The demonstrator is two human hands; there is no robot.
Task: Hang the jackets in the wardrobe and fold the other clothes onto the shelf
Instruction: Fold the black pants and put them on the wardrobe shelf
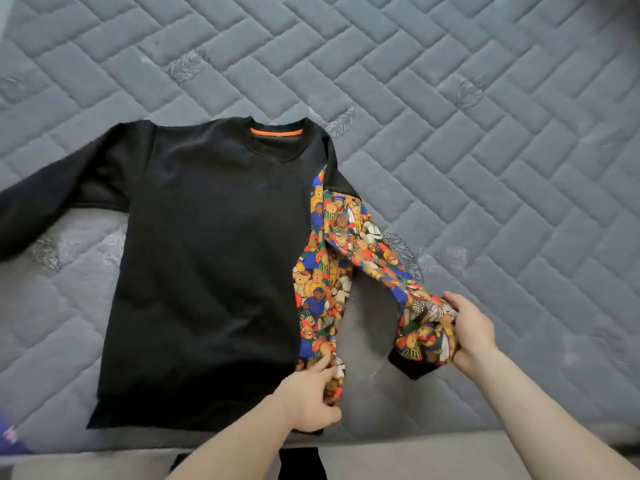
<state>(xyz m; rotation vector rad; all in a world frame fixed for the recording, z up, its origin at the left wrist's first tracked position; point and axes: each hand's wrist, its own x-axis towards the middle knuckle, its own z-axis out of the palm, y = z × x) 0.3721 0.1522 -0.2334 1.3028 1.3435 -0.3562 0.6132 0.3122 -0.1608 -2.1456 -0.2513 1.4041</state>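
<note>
A black sweatshirt (207, 258) is spread flat, front up, on a grey quilted mattress (485, 133), with its neck opening pointed away from the camera and its hem near the mattress's front edge. An orange strip (276, 132) is seen inside the back of the collar. The sweatshirt's plain black sleeve (52, 206) is stretched out toward the left edge of the view. Its other side is made of a panel printed with many-coloured teddy bears (318, 306), and the matching printed sleeve (377, 258) is angled outward and toward the camera across the mattress.

The left hand (311, 400) is closed on the lower corner of the printed panel near the hem, the cloth being pinched between thumb and fingers. The right hand (467, 334) is wrapped around the bunched end of the printed sleeve, just above its black cuff (412, 368), which is left hanging below the grip and appears to touch the mattress. Both forearms are bare. A blurred patch of purple (10, 434) is visible at the lower left edge; what it is cannot be told.
</note>
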